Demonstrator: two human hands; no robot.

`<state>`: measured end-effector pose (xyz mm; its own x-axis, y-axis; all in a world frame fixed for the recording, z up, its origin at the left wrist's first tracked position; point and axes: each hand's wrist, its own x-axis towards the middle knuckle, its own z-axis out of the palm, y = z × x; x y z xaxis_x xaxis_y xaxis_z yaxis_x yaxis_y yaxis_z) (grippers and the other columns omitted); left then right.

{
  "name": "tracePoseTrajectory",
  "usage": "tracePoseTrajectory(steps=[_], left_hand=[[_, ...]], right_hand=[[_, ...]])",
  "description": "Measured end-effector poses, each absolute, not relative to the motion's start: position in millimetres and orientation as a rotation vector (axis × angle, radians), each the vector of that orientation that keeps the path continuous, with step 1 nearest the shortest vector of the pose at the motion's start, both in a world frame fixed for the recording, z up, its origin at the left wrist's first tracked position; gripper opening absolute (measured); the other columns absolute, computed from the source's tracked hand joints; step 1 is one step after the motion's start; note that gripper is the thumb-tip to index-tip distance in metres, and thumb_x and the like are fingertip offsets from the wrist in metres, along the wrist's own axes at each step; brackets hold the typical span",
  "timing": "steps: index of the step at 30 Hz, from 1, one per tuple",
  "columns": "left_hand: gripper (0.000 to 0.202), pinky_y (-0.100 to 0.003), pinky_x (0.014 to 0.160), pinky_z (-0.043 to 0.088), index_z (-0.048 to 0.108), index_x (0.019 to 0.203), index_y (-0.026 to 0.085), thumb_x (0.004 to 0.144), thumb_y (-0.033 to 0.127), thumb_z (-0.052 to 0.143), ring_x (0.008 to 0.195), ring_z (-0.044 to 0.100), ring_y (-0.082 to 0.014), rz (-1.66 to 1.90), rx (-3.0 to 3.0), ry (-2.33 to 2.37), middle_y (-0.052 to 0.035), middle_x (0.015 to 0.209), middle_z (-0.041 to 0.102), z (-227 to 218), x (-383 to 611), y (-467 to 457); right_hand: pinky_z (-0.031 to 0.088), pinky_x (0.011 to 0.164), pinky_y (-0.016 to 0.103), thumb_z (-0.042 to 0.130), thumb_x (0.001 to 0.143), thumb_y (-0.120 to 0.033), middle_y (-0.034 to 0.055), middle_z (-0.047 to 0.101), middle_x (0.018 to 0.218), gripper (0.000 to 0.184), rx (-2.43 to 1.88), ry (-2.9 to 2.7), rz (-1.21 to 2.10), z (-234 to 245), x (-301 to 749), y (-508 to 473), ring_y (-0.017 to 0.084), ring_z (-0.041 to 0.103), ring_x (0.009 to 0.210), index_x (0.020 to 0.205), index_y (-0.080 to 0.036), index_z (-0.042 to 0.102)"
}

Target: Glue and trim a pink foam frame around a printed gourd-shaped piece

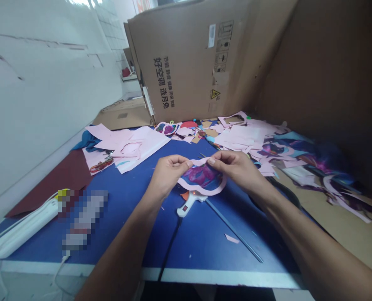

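Observation:
Between my two hands is a pink-rimmed cutout [201,176] with a purple and blue patterned middle. My left hand [170,172] pinches its upper left edge between thumb and fingers. At the upper right edge, my right hand [234,165] grips it the same way. Just under the cutout lies a white hot glue gun [187,205] with an orange trigger and a small lit light, its dark cord running to the table's front edge. A thin grey stick [236,232] slants away to the right of the glue gun.
Pink paper sheets [142,140] lie at the back left, more paper scraps [245,136] at the back right. A large cardboard box [192,62] walls off the rear. On the left are a white power strip [25,230] and a blurred-out object [87,217] on the blue table [119,234].

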<state>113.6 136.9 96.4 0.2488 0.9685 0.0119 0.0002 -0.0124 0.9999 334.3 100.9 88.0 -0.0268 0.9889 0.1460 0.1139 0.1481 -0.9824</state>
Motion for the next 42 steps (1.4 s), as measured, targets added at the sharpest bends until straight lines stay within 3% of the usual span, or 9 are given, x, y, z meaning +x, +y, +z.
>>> tracePoseTrajectory(steps=[4, 9, 13, 17, 21, 28, 34, 42], left_hand=[[0.037, -0.025, 0.061, 0.051, 0.080, 0.080, 0.017, 0.068, 0.047, 0.097, 0.063, 0.066, -0.0141, 1.038, 1.297, 1.020, -0.0038, 0.074, 0.077, 94, 111, 140], [0.039, -0.024, 0.056, 0.049, 0.079, 0.076, 0.017, 0.063, 0.048, 0.099, 0.060, 0.063, -0.0133, 1.139, 1.228, 1.093, -0.0033, 0.070, 0.075, 97, 105, 147], [0.037, -0.023, 0.054, 0.050, 0.078, 0.075, 0.017, 0.063, 0.044, 0.099, 0.058, 0.064, -0.0127, 1.179, 1.142, 1.112, -0.0023, 0.068, 0.074, 99, 102, 152], [0.038, -0.022, 0.053, 0.051, 0.077, 0.075, 0.017, 0.062, 0.044, 0.099, 0.057, 0.064, -0.0124, 1.182, 1.114, 1.097, -0.0017, 0.067, 0.074, 99, 102, 153], [0.047, -0.028, 0.060, 0.059, 0.078, 0.082, 0.017, 0.060, 0.051, 0.101, 0.063, 0.070, -0.0158, 1.130, 1.057, 1.063, -0.0036, 0.073, 0.077, 99, 102, 152], [0.050, -0.026, 0.061, 0.058, 0.067, 0.070, 0.018, 0.059, 0.053, 0.101, 0.059, 0.070, -0.0150, 1.166, 1.026, 1.085, -0.0035, 0.065, 0.074, 102, 99, 154], [0.054, -0.026, 0.062, 0.058, 0.070, 0.076, 0.018, 0.059, 0.058, 0.102, 0.063, 0.073, -0.0158, 1.154, 1.005, 1.065, -0.0051, 0.072, 0.078, 103, 98, 155], [0.056, -0.025, 0.064, 0.057, 0.066, 0.073, 0.018, 0.062, 0.061, 0.100, 0.064, 0.075, -0.0168, 1.166, 1.044, 1.056, -0.0062, 0.069, 0.076, 99, 96, 156]], right_hand=[[0.046, 0.055, 0.029, 0.090, 0.073, -0.076, 0.0022, 0.069, 0.069, 0.059, -1.195, -1.282, 1.047, 85, 338, 104, 0.016, 0.056, 0.059, 0.079, -0.019, 0.075], [0.051, 0.065, 0.031, 0.075, 0.086, -0.084, 0.0033, 0.069, 0.070, 0.063, -1.150, -1.265, 1.060, 81, 345, 108, 0.018, 0.060, 0.065, 0.078, -0.021, 0.073], [0.046, 0.063, 0.030, 0.069, 0.089, -0.086, 0.0033, 0.065, 0.070, 0.066, -1.097, -1.273, 1.097, 83, 346, 109, 0.018, 0.056, 0.065, 0.073, -0.022, 0.069], [0.039, 0.058, 0.028, 0.086, 0.077, -0.082, -0.0002, 0.058, 0.062, 0.064, -1.123, -1.284, 1.069, 86, 342, 107, 0.014, 0.048, 0.060, 0.066, -0.021, 0.068], [0.041, 0.056, 0.028, 0.094, 0.065, -0.080, 0.0000, 0.060, 0.061, 0.063, -1.175, -1.201, 1.042, 86, 341, 108, 0.014, 0.048, 0.057, 0.067, -0.021, 0.072], [0.045, 0.058, 0.028, 0.086, 0.069, -0.088, 0.0030, 0.068, 0.062, 0.068, -1.197, -1.210, 1.072, 79, 345, 113, 0.015, 0.057, 0.059, 0.068, -0.021, 0.073], [0.045, 0.056, 0.028, 0.093, 0.068, -0.079, 0.0035, 0.071, 0.066, 0.062, -1.180, -1.213, 1.091, 76, 346, 113, 0.014, 0.058, 0.057, 0.068, -0.021, 0.073], [0.047, 0.057, 0.028, 0.089, 0.075, -0.078, 0.0050, 0.075, 0.069, 0.059, -1.186, -1.216, 1.142, 71, 346, 115, 0.016, 0.062, 0.060, 0.075, -0.021, 0.077]])
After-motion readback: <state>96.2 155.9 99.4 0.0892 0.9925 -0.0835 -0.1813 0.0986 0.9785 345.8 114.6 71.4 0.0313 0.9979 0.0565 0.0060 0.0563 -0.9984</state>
